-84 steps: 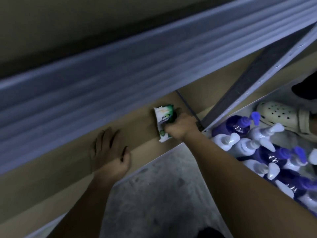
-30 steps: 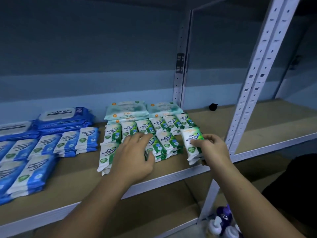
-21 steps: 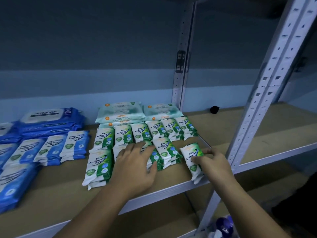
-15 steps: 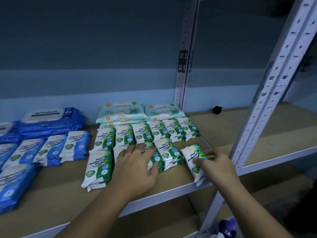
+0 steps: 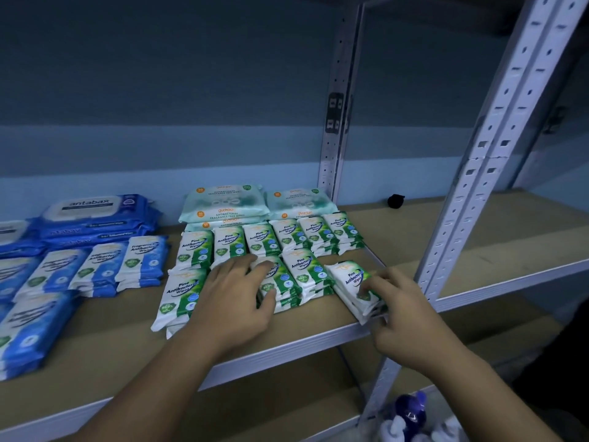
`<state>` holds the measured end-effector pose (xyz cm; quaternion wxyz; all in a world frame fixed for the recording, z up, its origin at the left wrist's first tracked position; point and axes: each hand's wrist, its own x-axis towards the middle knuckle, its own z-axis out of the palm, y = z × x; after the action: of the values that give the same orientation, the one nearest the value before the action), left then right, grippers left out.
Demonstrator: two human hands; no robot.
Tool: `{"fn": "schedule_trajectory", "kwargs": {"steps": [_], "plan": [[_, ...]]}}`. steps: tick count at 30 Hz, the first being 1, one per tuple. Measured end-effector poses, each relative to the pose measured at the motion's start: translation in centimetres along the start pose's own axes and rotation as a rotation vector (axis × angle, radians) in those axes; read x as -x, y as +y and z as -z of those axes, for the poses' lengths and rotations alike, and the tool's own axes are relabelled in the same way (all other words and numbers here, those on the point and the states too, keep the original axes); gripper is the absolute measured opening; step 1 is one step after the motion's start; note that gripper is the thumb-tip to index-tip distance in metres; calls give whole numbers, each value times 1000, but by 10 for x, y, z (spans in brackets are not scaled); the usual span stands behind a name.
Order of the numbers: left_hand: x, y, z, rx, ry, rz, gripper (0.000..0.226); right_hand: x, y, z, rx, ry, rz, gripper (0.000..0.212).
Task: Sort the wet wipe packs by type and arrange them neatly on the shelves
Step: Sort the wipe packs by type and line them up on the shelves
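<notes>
The rightmost green pine wipe pack (image 5: pixel 349 277) lies tilted at the front edge of the shelf board (image 5: pixel 111 339), right of centre in the frame, its near corner overhanging the lip. The right hand (image 5: pixel 404 317) grips that corner, fingers curled over the top face. The left hand (image 5: pixel 236 301) lies flat and relaxed at centre, fingers spread over the front row of green packs (image 5: pixel 306 272), which sit just left of the held pack. Behind them runs a back row of green packs (image 5: pixel 229 244), and further back two stacks of pale teal packs (image 5: pixel 223 202). Blue wipe packs (image 5: pixel 140 260) fill the left of the frame (the larger ones stacked at the rear). A perforated upright post (image 5: pixel 497 173) rises just right of the right hand. A small black object (image 5: pixel 396 200) sits on the neighbouring shelf, and a purple bottle (image 5: pixel 411 409) shows at the bottom right.
</notes>
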<state>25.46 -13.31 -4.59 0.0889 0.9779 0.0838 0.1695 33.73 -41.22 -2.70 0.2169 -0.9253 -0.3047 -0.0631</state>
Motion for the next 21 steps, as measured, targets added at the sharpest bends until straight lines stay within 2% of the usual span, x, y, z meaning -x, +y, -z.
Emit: {"fn": "schedule_trajectory", "kwargs": {"steps": [4,9,21], "plan": [[5,-3,-4,-49,-15,7,58,6,7,-10,68,4,14,56],[5,-4,-9,-73,-10,2,60,-8,14,-22,22,151,70,46],[1,0,-9,-91,-16,9,60,-60,14,-63,-24,272,108,47]]}}
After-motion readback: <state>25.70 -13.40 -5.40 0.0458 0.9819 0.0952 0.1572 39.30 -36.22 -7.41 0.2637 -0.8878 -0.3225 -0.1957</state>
